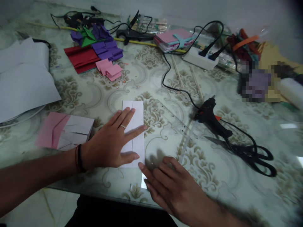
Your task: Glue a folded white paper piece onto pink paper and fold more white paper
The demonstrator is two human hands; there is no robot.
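— What are your hands doing?
— My right hand (175,186) hovers nearest me, fingers loose and empty, beside the white folded paper (135,126). My left hand (111,142) lies flat on that paper, fingers spread, pressing it to the worktop (236,195).
— And farther off?
— A glue gun (210,118), scissors (251,154), then purple paper (106,47).
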